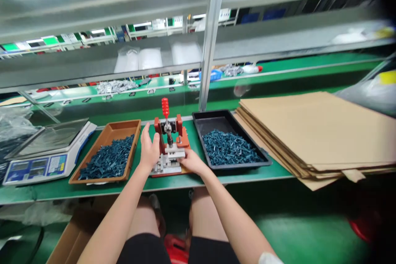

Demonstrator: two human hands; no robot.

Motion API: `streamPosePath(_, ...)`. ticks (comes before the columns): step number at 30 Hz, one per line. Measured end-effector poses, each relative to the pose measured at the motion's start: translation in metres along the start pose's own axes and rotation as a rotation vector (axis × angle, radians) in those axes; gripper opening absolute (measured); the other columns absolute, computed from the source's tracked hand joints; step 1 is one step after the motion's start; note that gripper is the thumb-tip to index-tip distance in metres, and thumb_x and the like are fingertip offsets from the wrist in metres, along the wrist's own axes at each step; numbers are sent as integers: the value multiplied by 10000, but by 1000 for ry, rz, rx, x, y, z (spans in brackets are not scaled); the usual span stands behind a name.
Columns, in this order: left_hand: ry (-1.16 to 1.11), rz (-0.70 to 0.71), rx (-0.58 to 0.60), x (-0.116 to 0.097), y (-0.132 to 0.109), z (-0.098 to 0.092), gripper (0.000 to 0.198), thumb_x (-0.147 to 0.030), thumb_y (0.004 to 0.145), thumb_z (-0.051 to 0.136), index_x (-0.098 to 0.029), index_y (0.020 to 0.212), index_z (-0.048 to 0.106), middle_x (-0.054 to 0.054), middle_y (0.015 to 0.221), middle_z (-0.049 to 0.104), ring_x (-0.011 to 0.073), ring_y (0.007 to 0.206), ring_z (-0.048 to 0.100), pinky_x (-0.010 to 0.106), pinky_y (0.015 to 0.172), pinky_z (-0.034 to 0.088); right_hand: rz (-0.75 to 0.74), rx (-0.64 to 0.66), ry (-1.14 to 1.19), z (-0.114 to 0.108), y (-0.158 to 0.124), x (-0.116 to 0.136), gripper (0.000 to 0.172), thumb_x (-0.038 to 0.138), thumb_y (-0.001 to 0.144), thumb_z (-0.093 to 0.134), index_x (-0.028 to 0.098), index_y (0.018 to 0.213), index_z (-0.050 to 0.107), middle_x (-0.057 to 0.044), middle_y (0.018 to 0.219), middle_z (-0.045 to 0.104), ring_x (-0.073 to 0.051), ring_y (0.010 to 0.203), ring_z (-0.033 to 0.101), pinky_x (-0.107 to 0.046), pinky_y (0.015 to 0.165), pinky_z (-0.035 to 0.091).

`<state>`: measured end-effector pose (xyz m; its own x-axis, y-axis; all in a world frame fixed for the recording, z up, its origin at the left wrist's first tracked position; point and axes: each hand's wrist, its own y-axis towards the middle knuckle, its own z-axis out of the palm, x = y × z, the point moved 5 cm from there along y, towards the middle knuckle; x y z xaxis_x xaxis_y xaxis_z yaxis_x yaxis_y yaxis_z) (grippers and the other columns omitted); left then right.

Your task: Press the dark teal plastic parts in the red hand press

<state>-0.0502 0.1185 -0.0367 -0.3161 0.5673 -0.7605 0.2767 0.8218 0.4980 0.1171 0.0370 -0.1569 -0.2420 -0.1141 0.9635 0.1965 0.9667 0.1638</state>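
A small hand press [169,132] with a red ribbed handle [165,108] and an orange-red frame stands on the bench in front of me. The handle points up. My left hand [150,148] is at the press's left side, fingers stretched upward and thumb apart, holding nothing. At the right side of the metal block [175,151], my right hand [192,161] has its fingers drawn together against the fixture. Its fingertips are partly hidden, so any small piece in them cannot be made out. Dark blue-green small parts [108,160] fill much of the brown tray [116,128] on the left.
A black tray [213,120] with more blue-green parts [230,148] stands right of the press. Stacked brown cardboard sheets [318,128] overhang the bench's front edge farther right. At left is a weighing scale [52,148]. A metal post [212,41] rises behind the press.
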Motion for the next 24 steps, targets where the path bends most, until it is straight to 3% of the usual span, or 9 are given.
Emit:
streamPosePath(4,-230,225,13,-91,26,4,621,-485,1044,396,-244,1587,215,166,1588,404,246,1374,535,430,1154,458,-14,21,36,1,2,-2,361,186,737,605,131,1062,751,-68,1019,795,-255,984,727,-403,954,556)
streamPosePath(7,-175,335,-18,-125,9,5,465,-415,1033,453,-248,1462,390,142,1367,552,208,1106,645,402,1005,547,-40,28,15,2,2,1,339,174,715,583,136,1003,757,-62,981,795,-262,978,721,-391,947,552)
streamPosePath(9,-97,454,-103,-125,-16,5,358,-341,1014,495,-244,1356,455,125,1252,577,222,1100,625,421,989,543,-54,29,-16,2,0,5,327,167,714,568,146,978,760,-61,975,796,-269,960,722,-382,919,557)
streamPosePath(12,-23,630,-176,-109,-43,6,328,-213,1001,476,-245,1326,444,128,1237,576,240,1195,590,439,1016,523,-65,12,-68,2,-1,11,347,164,711,551,169,987,762,-57,997,797,-285,970,722,-383,904,561)
streamPosePath(15,22,697,-178,-101,-32,9,297,-176,1012,429,-249,1299,457,108,1149,623,219,1087,628,416,957,532,-73,13,-84,2,-2,12,393,154,661,522,184,970,762,-49,997,798,-291,1002,719,-389,939,554)
streamPosePath(18,40,512,-105,-106,14,13,337,-255,1044,373,-236,1371,452,101,1073,668,225,1007,655,434,945,524,-42,-13,-128,3,-3,8,357,205,682,520,173,945,759,-68,977,796,-301,999,723,-418,949,555)
streamPosePath(21,-24,258,34,-111,53,16,484,-351,1066,301,-205,1522,373,124,1158,693,238,1103,659,446,1008,514,-45,-118,-187,4,-8,4,354,307,765,545,179,1023,750,-97,1036,785,-307,1021,728,-442,967,556)
streamPosePath(24,0,255,44,-102,47,7,563,-412,1063,298,-216,1589,335,145,1406,614,259,1329,558,473,1141,436,-109,-180,-236,8,-14,6,377,368,795,539,219,1079,738,-100,1059,774,-316,1019,736,-471,957,572)
